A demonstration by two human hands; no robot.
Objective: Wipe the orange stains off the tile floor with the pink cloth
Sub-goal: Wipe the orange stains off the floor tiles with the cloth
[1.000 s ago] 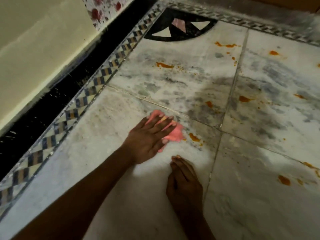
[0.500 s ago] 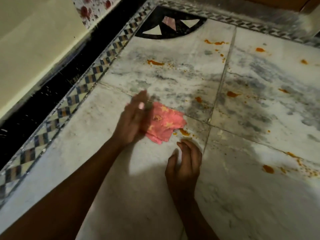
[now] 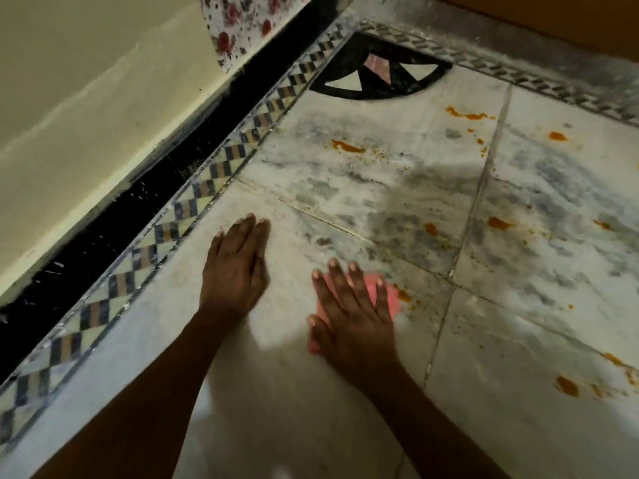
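right hand (image 3: 352, 316): flat, fingers spread, pressing on the pink cloth (image 3: 392, 293)
left hand (image 3: 235, 267): flat on bare tile floor (image 3: 283, 392), fingers together, holding nothing
cloth: mostly hidden under the right palm, edges showing
nearest stain (image 3: 404, 296): orange, touching the cloth's right edge
other stains (image 3: 347, 146): scattered farther out and to the right
surroundings: checkered border (image 3: 193, 205) and black strip (image 3: 114, 229) by the left wall

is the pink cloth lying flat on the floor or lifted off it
Flat on the floor. The right hand lies spread on top of the pink cloth, whose edges peek out around it against the tile floor.
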